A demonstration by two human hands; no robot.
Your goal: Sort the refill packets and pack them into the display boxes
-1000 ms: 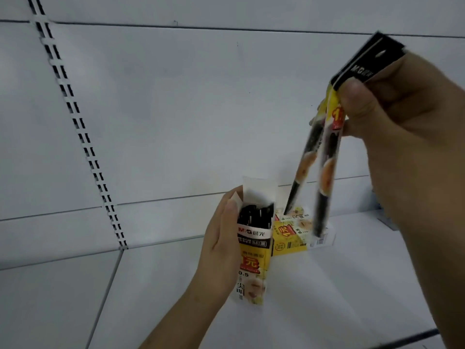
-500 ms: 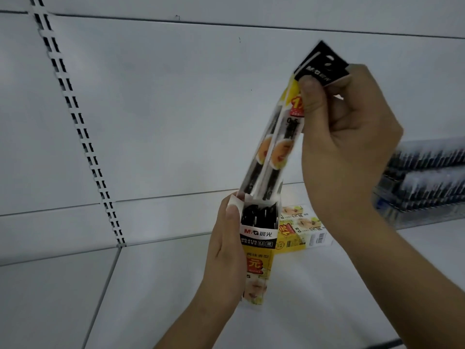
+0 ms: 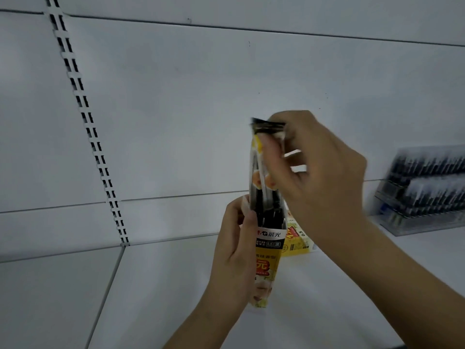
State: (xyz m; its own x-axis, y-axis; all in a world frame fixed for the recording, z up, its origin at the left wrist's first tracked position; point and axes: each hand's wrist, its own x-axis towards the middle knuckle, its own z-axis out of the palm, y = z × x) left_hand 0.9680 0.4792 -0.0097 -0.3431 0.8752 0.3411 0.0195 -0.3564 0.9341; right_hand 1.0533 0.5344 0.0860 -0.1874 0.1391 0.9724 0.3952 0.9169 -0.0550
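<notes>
My left hand point(image 3: 235, 250) grips a tall, narrow yellow-and-black display box point(image 3: 266, 258), held upright above the white shelf. My right hand point(image 3: 319, 170) pinches the black top tabs of two refill packets point(image 3: 261, 172). The packets stand nearly upright and their lower ends are inside the open top of the box, among other dark refills. A second yellow box point(image 3: 298, 239) lies flat on the shelf just behind, partly hidden by my right wrist.
A clear plastic rack point(image 3: 427, 195) full of dark refills stands at the right on the shelf point(image 3: 176, 285). A slotted white upright point(image 3: 88, 122) runs down the back wall at the left. The shelf's front edge shows at the bottom right.
My right hand has come down and to the left, bringing the two packets from high at the right into the top of the box. My left hand has kept the box in place.
</notes>
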